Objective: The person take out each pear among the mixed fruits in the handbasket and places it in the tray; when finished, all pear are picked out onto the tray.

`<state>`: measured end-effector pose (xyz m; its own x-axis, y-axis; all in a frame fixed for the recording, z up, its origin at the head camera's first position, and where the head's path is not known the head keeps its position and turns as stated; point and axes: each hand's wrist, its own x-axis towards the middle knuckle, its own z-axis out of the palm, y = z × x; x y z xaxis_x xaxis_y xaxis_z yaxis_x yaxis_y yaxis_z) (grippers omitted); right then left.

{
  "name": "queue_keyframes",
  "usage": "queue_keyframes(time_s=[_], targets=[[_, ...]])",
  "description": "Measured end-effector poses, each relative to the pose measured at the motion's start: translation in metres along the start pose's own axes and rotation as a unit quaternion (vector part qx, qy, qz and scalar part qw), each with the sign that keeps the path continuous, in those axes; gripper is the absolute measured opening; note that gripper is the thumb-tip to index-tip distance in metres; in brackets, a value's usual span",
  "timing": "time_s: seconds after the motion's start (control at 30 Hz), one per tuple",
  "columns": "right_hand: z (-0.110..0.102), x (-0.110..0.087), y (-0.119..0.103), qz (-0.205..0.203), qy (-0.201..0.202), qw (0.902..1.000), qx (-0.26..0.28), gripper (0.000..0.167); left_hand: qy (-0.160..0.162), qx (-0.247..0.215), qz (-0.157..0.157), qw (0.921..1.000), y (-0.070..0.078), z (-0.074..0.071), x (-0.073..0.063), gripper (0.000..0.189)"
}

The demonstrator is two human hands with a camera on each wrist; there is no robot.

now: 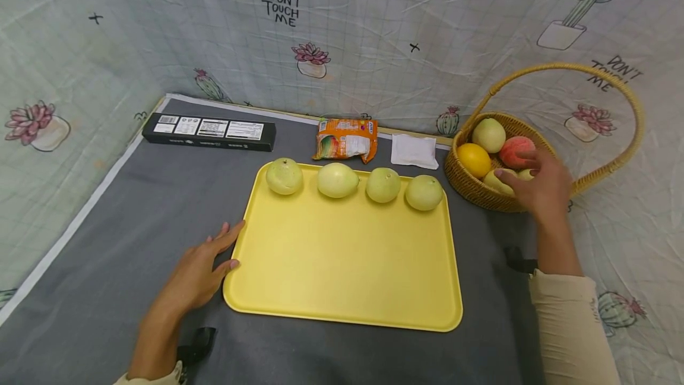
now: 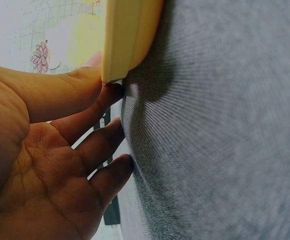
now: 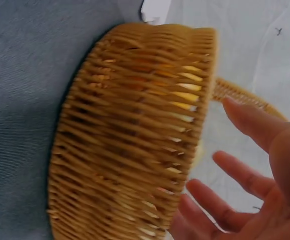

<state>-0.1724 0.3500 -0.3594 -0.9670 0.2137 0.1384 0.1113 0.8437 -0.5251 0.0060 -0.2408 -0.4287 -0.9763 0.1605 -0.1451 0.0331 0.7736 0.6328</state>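
Note:
My left hand (image 1: 196, 272) is at the left edge of a yellow tray (image 1: 342, 266), its thumb and a fingertip touching the rim. In the left wrist view the thumb (image 2: 69, 92) lies against the tray's rim (image 2: 122, 45), and the other fingers are spread on the grey cloth. Over a wicker basket (image 1: 470, 192) at the right hovers my right hand (image 1: 545, 186), fingers apart and holding nothing. Inside the basket are a red peach (image 1: 516, 151), a yellow-orange fruit (image 1: 474, 160) and pale green fruits (image 1: 488, 135), partly hidden by that hand.
Several pale green fruits (image 1: 338, 180) stand in a row along the tray's far edge. Behind it lie an orange snack packet (image 1: 346, 139), a white sachet (image 1: 414, 151) and a long black box (image 1: 208, 132). The basket's tall handle (image 1: 636, 117) arches at the right.

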Motion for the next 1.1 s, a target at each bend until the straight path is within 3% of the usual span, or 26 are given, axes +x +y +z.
queue_keyframes(time_s=[0.2, 0.4, 0.57, 0.73, 0.9, 1.1], targets=[[0.005, 0.01, 0.014, -0.007, -0.091, 0.9943, -0.055, 0.072, -0.001, -0.001, -0.001, 1.0, 0.0, 0.0, 0.0, 0.083], [0.008, 0.017, 0.019, -0.04, -0.115, 0.99, -0.073, 0.06, -0.003, -0.005, -0.005, 1.0, 0.0, 0.0, 0.001, 0.083], [0.007, 0.019, 0.021, -0.047, -0.122, 0.9882, -0.08, 0.059, -0.001, -0.007, -0.006, 1.0, 0.0, 0.0, 0.0, 0.083], [0.003, 0.017, 0.021, -0.019, -0.101, 0.9925, -0.065, 0.063, -0.003, -0.004, -0.01, 0.9999, 0.001, 0.0, 0.0, 0.084], [-0.005, 0.011, 0.013, 0.005, -0.051, 0.9979, -0.038, 0.068, -0.002, -0.001, -0.011, 0.9999, 0.0, 0.001, 0.0, 0.083], [-0.013, 0.003, -0.007, 0.0, 0.012, 0.9999, 0.004, 0.064, -0.001, -0.001, -0.009, 1.0, 0.0, 0.001, 0.0, 0.083]])
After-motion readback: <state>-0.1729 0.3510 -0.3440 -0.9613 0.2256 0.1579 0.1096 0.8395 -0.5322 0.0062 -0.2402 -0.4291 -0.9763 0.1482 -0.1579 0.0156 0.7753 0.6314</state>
